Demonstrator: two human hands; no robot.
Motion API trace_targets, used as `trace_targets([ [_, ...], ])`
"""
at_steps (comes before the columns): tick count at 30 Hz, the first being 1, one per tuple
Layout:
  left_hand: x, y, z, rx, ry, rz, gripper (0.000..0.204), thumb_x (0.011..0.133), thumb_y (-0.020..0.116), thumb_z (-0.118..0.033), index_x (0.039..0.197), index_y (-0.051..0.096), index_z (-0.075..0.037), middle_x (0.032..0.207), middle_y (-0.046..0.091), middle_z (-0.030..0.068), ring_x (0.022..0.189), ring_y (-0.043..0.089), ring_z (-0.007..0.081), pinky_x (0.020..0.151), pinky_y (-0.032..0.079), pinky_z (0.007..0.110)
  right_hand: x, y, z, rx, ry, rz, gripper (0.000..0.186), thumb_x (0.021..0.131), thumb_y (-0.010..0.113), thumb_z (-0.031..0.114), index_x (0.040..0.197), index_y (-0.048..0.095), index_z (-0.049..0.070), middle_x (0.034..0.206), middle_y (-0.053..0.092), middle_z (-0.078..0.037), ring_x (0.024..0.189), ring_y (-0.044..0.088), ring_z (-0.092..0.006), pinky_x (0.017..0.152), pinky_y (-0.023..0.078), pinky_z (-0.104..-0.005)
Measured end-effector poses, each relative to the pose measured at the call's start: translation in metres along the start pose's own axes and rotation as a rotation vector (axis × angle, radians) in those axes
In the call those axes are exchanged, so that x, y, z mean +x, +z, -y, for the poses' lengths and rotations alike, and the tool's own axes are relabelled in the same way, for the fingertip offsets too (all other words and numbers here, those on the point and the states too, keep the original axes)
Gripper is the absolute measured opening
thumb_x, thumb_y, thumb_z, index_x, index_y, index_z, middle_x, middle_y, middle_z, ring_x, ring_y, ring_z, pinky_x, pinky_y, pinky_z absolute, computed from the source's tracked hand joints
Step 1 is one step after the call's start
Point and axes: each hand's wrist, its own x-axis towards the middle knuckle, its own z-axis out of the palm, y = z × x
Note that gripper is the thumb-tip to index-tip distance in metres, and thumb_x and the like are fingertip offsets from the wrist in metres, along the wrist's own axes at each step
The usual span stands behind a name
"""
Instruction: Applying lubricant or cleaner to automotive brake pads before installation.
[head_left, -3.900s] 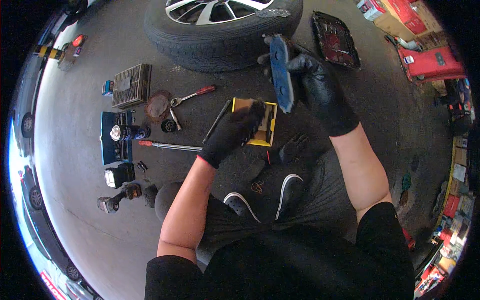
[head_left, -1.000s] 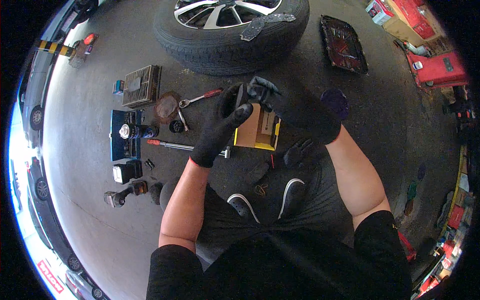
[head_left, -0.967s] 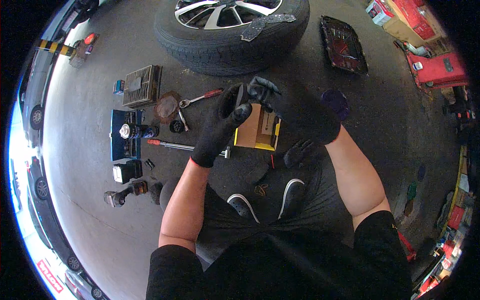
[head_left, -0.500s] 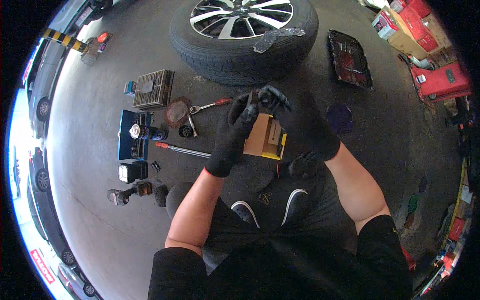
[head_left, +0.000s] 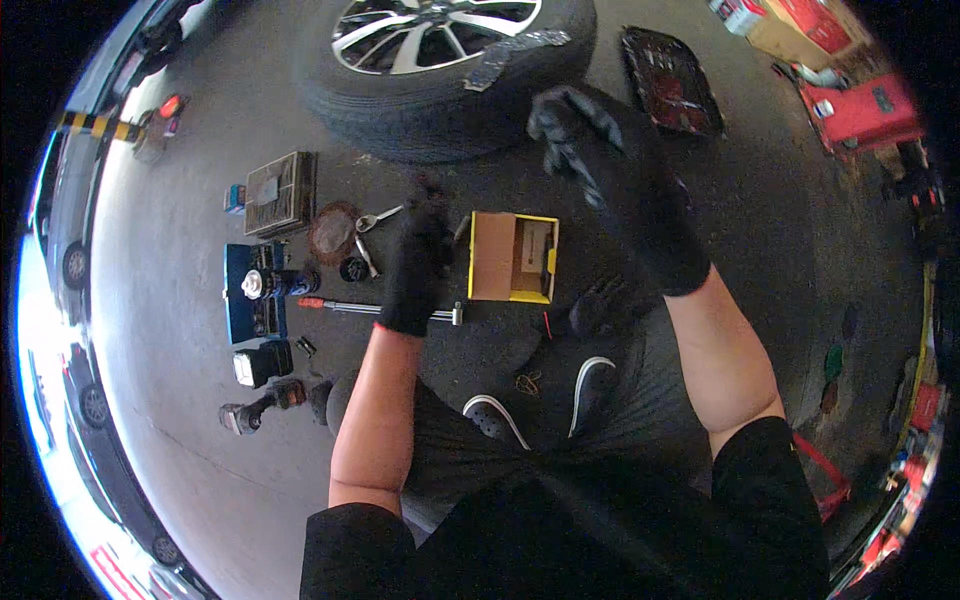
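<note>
My left hand [head_left: 420, 250], in a black glove, is raised over the floor just left of an open yellow-edged cardboard box [head_left: 495, 255]. Its fingers look closed round a dark piece that blends with the glove; I cannot make out its kind. My right hand [head_left: 595, 140], gloved in black with grey fingers, is lifted near the tire's right side. Its fingers are curled in, and anything inside them is hidden. A wheel with its tire [head_left: 430, 110] lies flat ahead, with a dark perforated strip [head_left: 510, 58] on it.
Left of my hands lie a long red-handled tool [head_left: 375, 307], a ratchet [head_left: 378, 217], a grimy round disc [head_left: 333, 232], an air filter [head_left: 280, 195], a spray can [head_left: 268, 284] and a blue toolbox [head_left: 238, 310]. A black tray [head_left: 672, 80] sits far right.
My hands have parted: the right has moved up and right, the left a little left. The view has shifted, so floor items appear farther left. The cardboard box is now uncovered.
</note>
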Motion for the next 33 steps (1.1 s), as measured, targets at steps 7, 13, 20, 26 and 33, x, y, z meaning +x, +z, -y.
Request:
trace_targets([
  [7,0.020,0.032,0.172,0.575,-0.182,0.211,0.054,0.085,0.070,-0.027,0.130,0.050,-0.004,0.094,0.063,0.0118,0.088,0.066,0.0260,0.070,0.054,0.041,0.013,-0.013,-0.039,-0.427,-0.439,-0.156,0.030,0.101,0.060,0.023,0.121,0.066,0.001,0.088,0.072,-0.004,0.071,0.061,-0.0056,0.062,0.049,-0.0252],
  [13,0.023,0.079,0.230,1.341,0.088,0.008,0.071,0.087,0.066,-0.037,0.145,0.040,-0.006,0.109,0.059,0.0316,0.095,0.065,0.0466,0.078,0.054,0.053,0.016,-0.028,-0.036,-0.335,-0.325,-0.126,0.026,0.100,0.062,0.022,0.115,0.069,0.002,0.074,0.070,-0.003,0.061,0.059,-0.0049,0.056,0.048,-0.0259],
  [20,0.028,0.074,0.230,1.406,0.165,-0.010,0.070,0.090,0.060,-0.038,0.149,0.036,-0.009,0.113,0.057,0.0315,0.094,0.065,0.0464,0.075,0.054,0.054,0.038,-0.024,-0.051,-0.203,-0.534,-0.257,0.016,0.089,0.069,0.017,0.080,0.067,0.004,0.072,0.063,-0.015,0.065,0.059,-0.0331,0.062,0.045,-0.0445],
  [26,0.031,0.070,0.213,1.776,0.302,-0.016,0.068,0.090,0.060,-0.031,0.151,0.036,-0.012,0.116,0.058,0.0265,0.094,0.065,0.0400,0.072,0.054,0.053,0.039,-0.033,-0.061,-0.103,-0.638,-0.303,0.015,0.088,0.069,0.017,0.081,0.068,0.004,0.068,0.062,-0.014,0.063,0.059,-0.0321,0.063,0.045,-0.0452],
  [33,0.025,0.069,0.220,1.959,0.594,-0.066,0.063,0.090,0.060,-0.026,0.150,0.040,-0.030,0.108,0.066,0.0143,0.083,0.068,0.0332,0.064,0.054,0.050,0.016,-0.057,-0.038,-0.229,-0.367,-0.111,0.021,0.099,0.063,0.018,0.113,0.065,0.002,0.089,0.072,-0.006,0.077,0.066,-0.0102,0.068,0.054,-0.0272],
])
